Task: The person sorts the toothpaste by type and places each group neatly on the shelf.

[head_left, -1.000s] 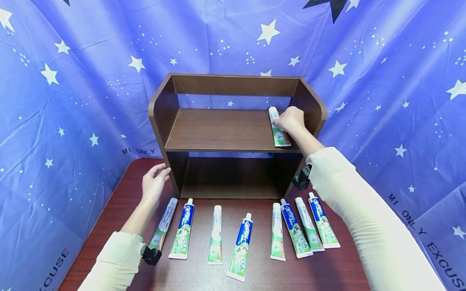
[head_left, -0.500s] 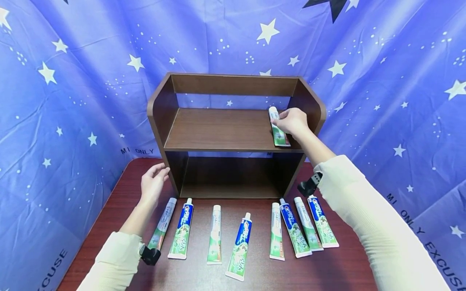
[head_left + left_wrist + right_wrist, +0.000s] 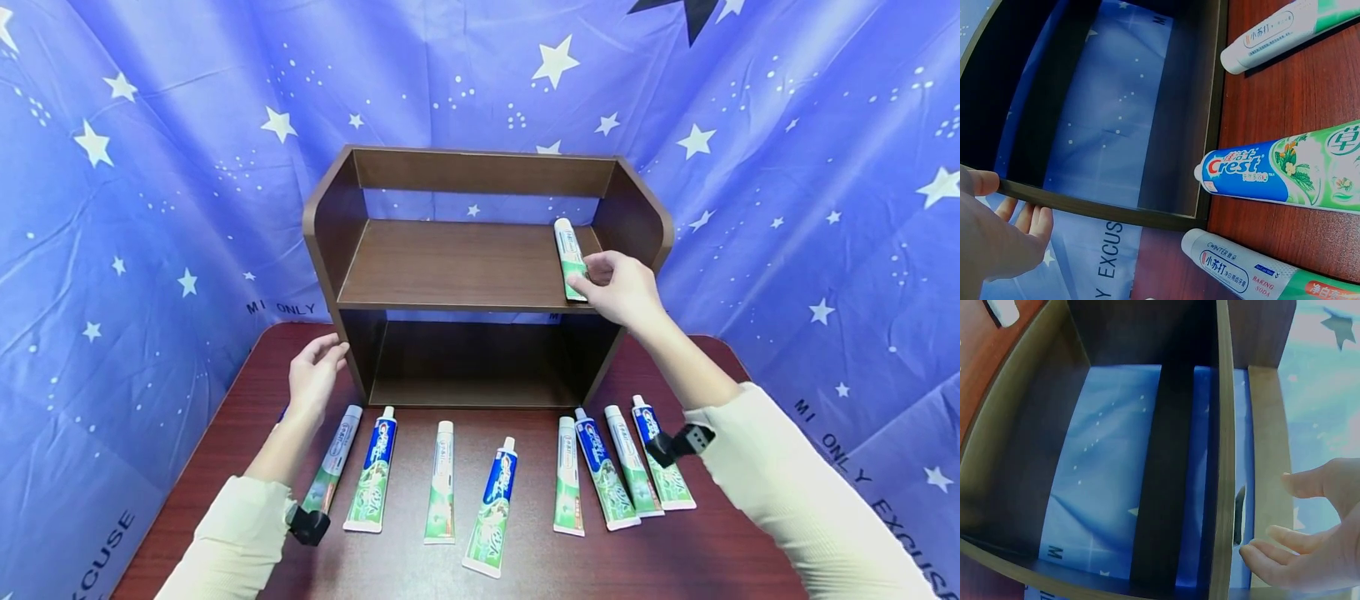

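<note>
A white-and-green toothpaste tube (image 3: 567,247) lies on the upper level of the brown shelf (image 3: 450,304), towards its right end, cap to the back. My right hand (image 3: 626,287) is beside this tube's lower end, thumb overlapping it in the head view. The right wrist view shows that hand (image 3: 1316,531) with thumb and fingers spread apart, gripping nothing. My left hand (image 3: 312,375) holds the front edge of the shelf's left side panel. In the left wrist view its thumb (image 3: 985,182) lies on the panel edge and its fingers (image 3: 1025,217) are on the outer side.
Several toothpaste tubes lie in a row on the red-brown table (image 3: 420,567), among them a blue-and-green Crest tube (image 3: 372,471) and a white-and-green tube (image 3: 441,483). Others lie at the right, including a blue-and-green tube (image 3: 606,471). A starry blue curtain (image 3: 465,75) surrounds the table.
My right hand has let go of the white-and-green toothpaste tube and moved down and to the right along it. The tube stays on the upper level. My left hand keeps its place.
</note>
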A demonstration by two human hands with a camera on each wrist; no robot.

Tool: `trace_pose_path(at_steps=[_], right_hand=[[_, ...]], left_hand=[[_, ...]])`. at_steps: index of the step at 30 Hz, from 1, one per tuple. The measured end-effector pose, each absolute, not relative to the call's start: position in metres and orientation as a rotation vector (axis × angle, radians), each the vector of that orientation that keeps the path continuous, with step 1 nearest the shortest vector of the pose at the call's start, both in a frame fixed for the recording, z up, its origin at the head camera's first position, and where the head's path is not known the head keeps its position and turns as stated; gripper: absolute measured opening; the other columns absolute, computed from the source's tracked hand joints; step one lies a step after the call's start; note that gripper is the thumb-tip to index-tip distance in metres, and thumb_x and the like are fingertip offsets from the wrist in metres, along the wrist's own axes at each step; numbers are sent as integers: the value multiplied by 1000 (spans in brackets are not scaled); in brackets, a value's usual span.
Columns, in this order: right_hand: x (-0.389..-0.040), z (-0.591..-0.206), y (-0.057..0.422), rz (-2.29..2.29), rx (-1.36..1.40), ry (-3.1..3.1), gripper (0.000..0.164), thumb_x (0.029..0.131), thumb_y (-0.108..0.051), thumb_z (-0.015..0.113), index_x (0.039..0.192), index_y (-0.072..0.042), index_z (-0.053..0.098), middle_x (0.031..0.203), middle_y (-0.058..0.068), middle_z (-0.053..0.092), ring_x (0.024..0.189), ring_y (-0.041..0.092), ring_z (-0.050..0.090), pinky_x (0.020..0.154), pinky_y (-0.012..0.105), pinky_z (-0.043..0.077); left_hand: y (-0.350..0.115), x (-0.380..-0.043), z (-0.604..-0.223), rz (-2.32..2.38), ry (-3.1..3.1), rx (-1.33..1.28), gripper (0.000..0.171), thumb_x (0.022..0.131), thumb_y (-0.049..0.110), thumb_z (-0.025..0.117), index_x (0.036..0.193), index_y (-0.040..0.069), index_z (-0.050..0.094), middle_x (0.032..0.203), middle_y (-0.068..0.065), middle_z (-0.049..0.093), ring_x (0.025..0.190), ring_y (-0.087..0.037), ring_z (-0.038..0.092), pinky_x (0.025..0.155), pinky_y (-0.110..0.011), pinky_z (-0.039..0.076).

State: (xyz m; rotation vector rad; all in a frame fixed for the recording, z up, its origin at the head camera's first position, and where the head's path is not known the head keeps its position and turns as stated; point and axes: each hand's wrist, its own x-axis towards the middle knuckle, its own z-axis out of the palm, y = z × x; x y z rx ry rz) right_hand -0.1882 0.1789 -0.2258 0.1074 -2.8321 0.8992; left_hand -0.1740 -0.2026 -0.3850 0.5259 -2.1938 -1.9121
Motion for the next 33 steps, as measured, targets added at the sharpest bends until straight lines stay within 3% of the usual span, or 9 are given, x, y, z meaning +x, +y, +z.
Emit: trace_pose_path(at_steps=[3, 10, 14, 18, 22, 28, 33], right_hand=[[-175, -229, 183, 920, 125, -2812, 44, 90, -28, 65, 122, 2, 59, 121, 24, 64, 115, 36, 61, 100, 49, 48], [-145, -246, 201, 956, 133, -2773, 44, 92, -30, 64, 125, -2, 58, 126, 22, 62, 116, 39, 59, 97, 53, 49], [-132, -262, 216, 954, 109, -2713, 41, 92, -29, 63, 125, -5, 59, 123, 21, 64, 111, 40, 63, 91, 53, 52], [-126, -282, 233, 919, 56, -2708, 40, 91, -31, 64, 122, -6, 62, 117, 20, 67, 104, 38, 67, 83, 39, 55], [-124, -301, 247, 910, -8, -2748, 42, 91, -33, 64, 121, -4, 62, 113, 21, 69, 102, 37, 67, 72, 20, 50], [-124, -329, 263, 950, -104, -2812, 44, 92, -34, 62, 123, -3, 60, 114, 23, 68, 104, 39, 66, 70, 23, 51], [-125, -351, 274, 1004, -144, -2866, 47, 92, -35, 61, 124, 0, 59, 116, 23, 67, 105, 38, 65, 67, 18, 51]], left_hand=[[-202, -174, -385, -1914, -2192, 525, 39, 96, 17, 54, 132, 3, 55, 124, -9, 57, 82, 12, 57, 87, -10, 54], [-203, -174, -384, -1913, -2218, 531, 40, 96, 20, 53, 133, 5, 53, 130, -11, 56, 85, 10, 56, 98, -22, 52], [-202, -173, -383, -1915, -2212, 532, 39, 96, 19, 54, 133, 4, 54, 128, -11, 57, 84, 11, 56, 94, -16, 53], [-203, -173, -383, -1917, -2214, 535, 40, 96, 19, 54, 133, 4, 54, 129, -11, 56, 84, 11, 56, 95, -18, 53], [-203, -172, -382, -1926, -2202, 534, 40, 96, 19, 54, 133, 4, 54, 130, -12, 56, 85, 10, 56, 99, -23, 52], [-202, -171, -380, -1949, -2186, 527, 41, 96, 18, 54, 134, 3, 53, 133, -15, 56, 83, 10, 56, 105, -32, 49], [-202, -171, -379, -1951, -2178, 531, 41, 96, 18, 54, 133, 2, 53, 133, -16, 55, 81, 9, 56, 106, -33, 49]])
